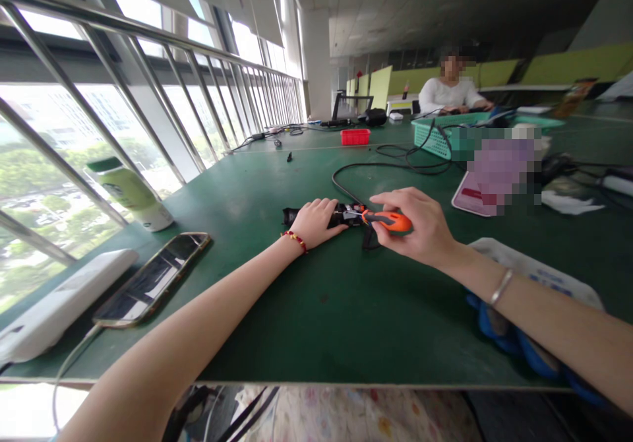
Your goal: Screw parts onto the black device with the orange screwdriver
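Observation:
My left hand (316, 223) lies over a black cylindrical device (293, 217), fingers wrapped round its body and pressing it to the table. Metal parts show at the device's right end, and a black cable runs near there. My right hand (418, 227) grips a screwdriver (393, 221) with an orange and black handle, thumb below it and index finger raised. Its thin shaft points left onto the device's right end. The exact contact of the tip is too small to tell.
The green table (316, 336) carries a phone (153, 280), white power strip (69, 303), cup (131, 193), red basket (355, 138) and teal basket (432, 140). A pink-purple package (504, 171) and white-and-blue cloth or bag (539, 277) lie right. Another person (448, 92) sits across.

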A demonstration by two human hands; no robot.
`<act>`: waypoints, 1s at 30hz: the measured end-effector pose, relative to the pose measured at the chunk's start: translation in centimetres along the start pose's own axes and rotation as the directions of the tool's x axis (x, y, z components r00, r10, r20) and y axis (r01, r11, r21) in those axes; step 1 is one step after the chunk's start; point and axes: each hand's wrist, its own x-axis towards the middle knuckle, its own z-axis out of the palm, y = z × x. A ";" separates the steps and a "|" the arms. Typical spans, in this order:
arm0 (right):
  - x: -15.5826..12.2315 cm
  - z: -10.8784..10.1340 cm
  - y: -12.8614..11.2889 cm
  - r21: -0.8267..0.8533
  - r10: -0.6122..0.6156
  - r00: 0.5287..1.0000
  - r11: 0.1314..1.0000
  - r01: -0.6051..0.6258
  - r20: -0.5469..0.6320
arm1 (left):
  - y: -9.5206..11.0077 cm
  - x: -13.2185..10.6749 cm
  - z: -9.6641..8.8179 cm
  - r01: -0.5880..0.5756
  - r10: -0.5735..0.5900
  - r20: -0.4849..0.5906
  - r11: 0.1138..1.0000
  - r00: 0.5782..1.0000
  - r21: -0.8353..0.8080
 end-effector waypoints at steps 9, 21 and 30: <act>0.0 0.2 -0.2 0.001 -0.048 0.996 0.999 0.048 0.079 | 0.1 0.1 -0.2 0.003 -0.003 -0.001 1.000 1.000 -0.002; -0.3 0.3 -0.1 0.029 0.066 0.998 0.997 -0.066 -0.013 | 0.0 0.0 -0.1 0.000 0.000 0.002 1.000 1.000 -0.002; -0.5 0.5 0.3 0.016 0.149 0.986 0.989 -0.148 -0.071 | 0.1 0.0 -0.1 -0.002 0.002 -0.004 1.000 1.000 0.004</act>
